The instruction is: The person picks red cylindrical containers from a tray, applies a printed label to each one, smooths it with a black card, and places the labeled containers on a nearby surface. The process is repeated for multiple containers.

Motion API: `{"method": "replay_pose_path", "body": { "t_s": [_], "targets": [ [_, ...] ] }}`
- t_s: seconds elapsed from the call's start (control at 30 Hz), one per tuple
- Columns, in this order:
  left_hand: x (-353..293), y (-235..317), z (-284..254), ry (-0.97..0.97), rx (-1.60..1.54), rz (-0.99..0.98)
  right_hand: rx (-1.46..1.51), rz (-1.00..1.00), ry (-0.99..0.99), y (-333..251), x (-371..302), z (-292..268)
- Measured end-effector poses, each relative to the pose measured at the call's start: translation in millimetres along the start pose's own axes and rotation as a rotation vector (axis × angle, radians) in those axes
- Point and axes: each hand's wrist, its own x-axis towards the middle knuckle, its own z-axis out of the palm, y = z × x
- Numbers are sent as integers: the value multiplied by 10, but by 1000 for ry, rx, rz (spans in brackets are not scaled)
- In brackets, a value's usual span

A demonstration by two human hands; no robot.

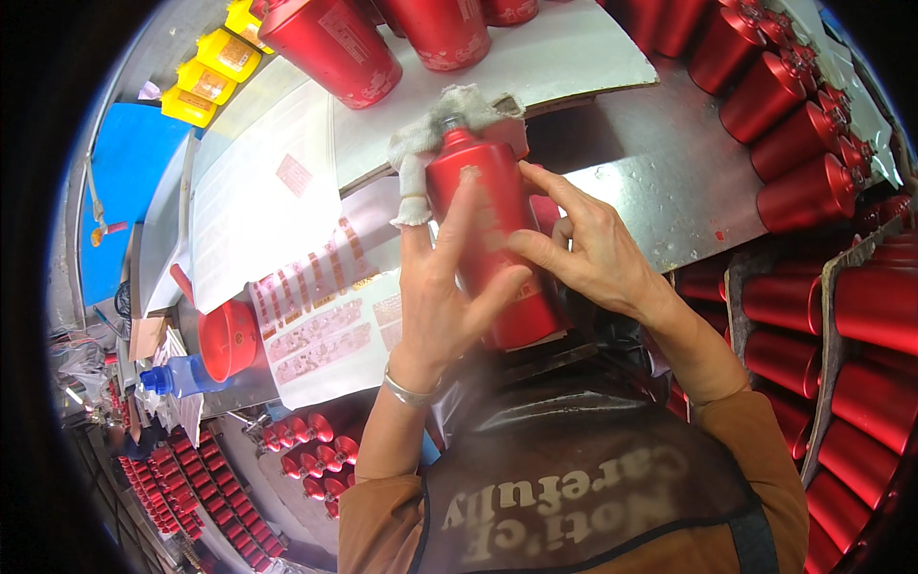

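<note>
A red bottle (512, 316) lies in front of me, its narrow neck pointing away. My left hand (435, 297) rests on its left side and upper face, fingers spread and slightly blurred. One finger of this hand wears a white knitted finger cover (412, 187). My right hand (598, 249) grips the bottle's right side, thumb on the face and index finger near the shoulder; its other fingers are curled and partly hidden. Pale marks show on the bottle beneath my left fingers. Around the neck end lies a white knitted cloth (469, 103).
Printed sheets (320, 335) lie left of the bottle, near a red container (228, 340) and a blue-capped plastic bottle (186, 376). Red bottles (339, 53) stand at the far side; more (808, 196) line the right. Yellow bottles (229, 55) stand far left. Racked red bottles (865, 383) fill the lower right.
</note>
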Motion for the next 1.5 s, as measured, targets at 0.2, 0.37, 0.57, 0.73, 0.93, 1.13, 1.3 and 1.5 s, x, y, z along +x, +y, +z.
{"method": "replay_pose_path", "body": {
  "t_s": [0.2,0.37,0.57,0.73,0.93,1.13,1.3,1.5],
  "targets": [
    [27,-38,-32,11,27,76,51,27,-37,13,-90,-21],
    [78,-86,-19,16,9,85,59,17,-16,36,-95,21],
    [137,-120,-18,3,71,89,31,50,-20,59,-54,48],
    [134,-113,-20,-4,72,80,61,66,-28,41,-78,35],
    [110,-120,-54,-13,-62,49,65,116,-98,33,-180,-1],
    [108,-146,-35,-24,-50,48,127,80,-82,80,-224,35],
    [105,-113,-28,-17,-49,37,175,86,-89,102,-216,35],
    [87,-168,-4,7,-48,46,106,71,-94,103,-223,19]
  ]
}}
